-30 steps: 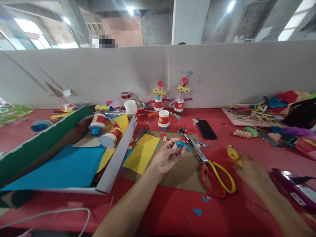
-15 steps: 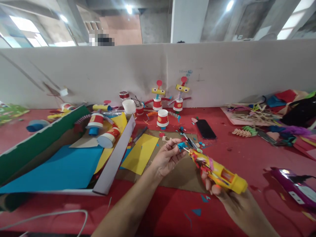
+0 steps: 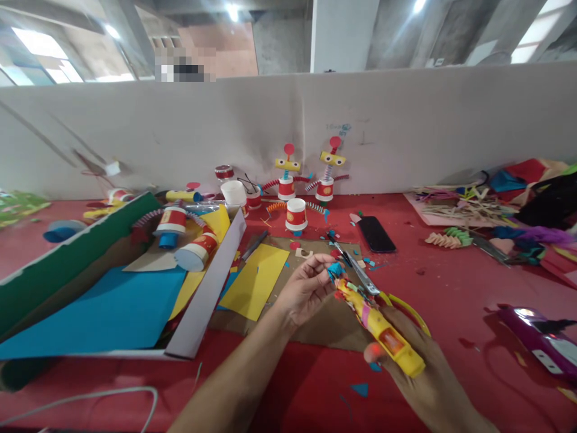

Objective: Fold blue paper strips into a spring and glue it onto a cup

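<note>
My left hand (image 3: pixel 309 287) pinches a small folded blue paper piece (image 3: pixel 335 272) between thumb and fingers. Wrapped round a yellow hot glue gun (image 3: pixel 376 322) is my right hand (image 3: pixel 419 355), its thumb out to the left. The glue gun's tip meets the blue piece or lies right beside it; the exact contact is hidden. Beyond the gun, scissors (image 3: pixel 363 273) with yellow handles lie on the brown cardboard (image 3: pixel 331 319). Just behind my hands stands a red-and-white paper cup figure (image 3: pixel 296 216) with coiled paper arms.
Two finished-looking cup figures (image 3: pixel 286 186) stand by the white partition (image 3: pixel 202 132). A box (image 3: pixel 205 288) with blue sheets is at left, beside yellow paper (image 3: pixel 255 281). A phone (image 3: pixel 376 234), paper strips (image 3: pixel 464 204) and a purple power strip (image 3: pixel 536 340) lie to the right.
The glue gun has swung steeper, its back end moving left and down, and its tip is closer in at the blue paper. The scissors' yellow handle has come into sight.
</note>
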### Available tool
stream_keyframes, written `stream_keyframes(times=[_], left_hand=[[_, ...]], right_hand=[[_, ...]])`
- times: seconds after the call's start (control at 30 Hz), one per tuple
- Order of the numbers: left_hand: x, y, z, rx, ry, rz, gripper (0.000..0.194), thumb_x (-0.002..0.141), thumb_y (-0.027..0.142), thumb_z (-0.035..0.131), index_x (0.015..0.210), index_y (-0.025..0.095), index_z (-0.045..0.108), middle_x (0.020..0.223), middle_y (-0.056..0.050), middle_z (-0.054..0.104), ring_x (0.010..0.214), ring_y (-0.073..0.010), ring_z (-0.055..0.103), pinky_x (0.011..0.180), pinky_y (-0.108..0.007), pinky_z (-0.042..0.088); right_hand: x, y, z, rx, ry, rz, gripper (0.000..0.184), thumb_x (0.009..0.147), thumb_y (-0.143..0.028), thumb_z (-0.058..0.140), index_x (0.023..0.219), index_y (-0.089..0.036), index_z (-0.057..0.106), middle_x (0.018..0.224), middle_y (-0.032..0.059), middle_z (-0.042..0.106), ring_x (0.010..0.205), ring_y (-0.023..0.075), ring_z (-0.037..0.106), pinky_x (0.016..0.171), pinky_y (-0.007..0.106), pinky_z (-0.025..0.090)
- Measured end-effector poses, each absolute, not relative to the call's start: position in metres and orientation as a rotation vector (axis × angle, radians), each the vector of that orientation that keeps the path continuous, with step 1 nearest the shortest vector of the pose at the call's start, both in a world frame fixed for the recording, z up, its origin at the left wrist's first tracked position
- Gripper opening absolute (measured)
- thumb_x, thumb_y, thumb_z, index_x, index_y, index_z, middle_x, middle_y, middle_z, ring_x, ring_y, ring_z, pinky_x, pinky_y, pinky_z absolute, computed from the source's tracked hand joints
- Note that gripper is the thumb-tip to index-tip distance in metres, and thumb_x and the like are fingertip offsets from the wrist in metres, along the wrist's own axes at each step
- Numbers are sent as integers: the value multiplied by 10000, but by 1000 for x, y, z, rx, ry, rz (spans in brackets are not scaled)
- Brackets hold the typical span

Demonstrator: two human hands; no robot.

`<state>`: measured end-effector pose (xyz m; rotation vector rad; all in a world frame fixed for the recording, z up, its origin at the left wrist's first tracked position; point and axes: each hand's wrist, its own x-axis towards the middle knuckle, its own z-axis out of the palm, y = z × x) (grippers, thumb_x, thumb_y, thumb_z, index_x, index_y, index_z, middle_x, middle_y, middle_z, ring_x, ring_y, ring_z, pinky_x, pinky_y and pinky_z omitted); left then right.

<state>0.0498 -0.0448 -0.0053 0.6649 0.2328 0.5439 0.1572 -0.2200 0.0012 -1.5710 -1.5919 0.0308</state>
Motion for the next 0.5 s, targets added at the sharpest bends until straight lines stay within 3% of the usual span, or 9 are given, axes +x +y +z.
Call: stream_keyframes(times=[0.1,0.23,0.5], left_hand=[[50,-45,-5,670,225,554,211,726,104,697,920,154,633,830,-30,653,687,-99,627,668,-208,510],[49,-45,-4,668,231,559,236,706,117,720,918,160,627,849,-30,652,720,-114,643,652,-207,517],[50,-44,-4,674,240,562,231,714,107,711,914,166,612,855,-22,648,708,-101,636,644,-195,518]], right_hand=[[156,-220,2,-1578,-1558,137,390,882,-113,460,1224,-300,477,788,1,714,607,160,692,606,254,562],[155,-219,5,-1570,-1504,190,206,908,-194,432,1008,-295,580,773,15,699,645,187,693,620,292,563],[151,-217,11,-1594,-1558,68,129,958,-307,376,974,-287,502,712,-12,688,604,158,677,562,255,540]])
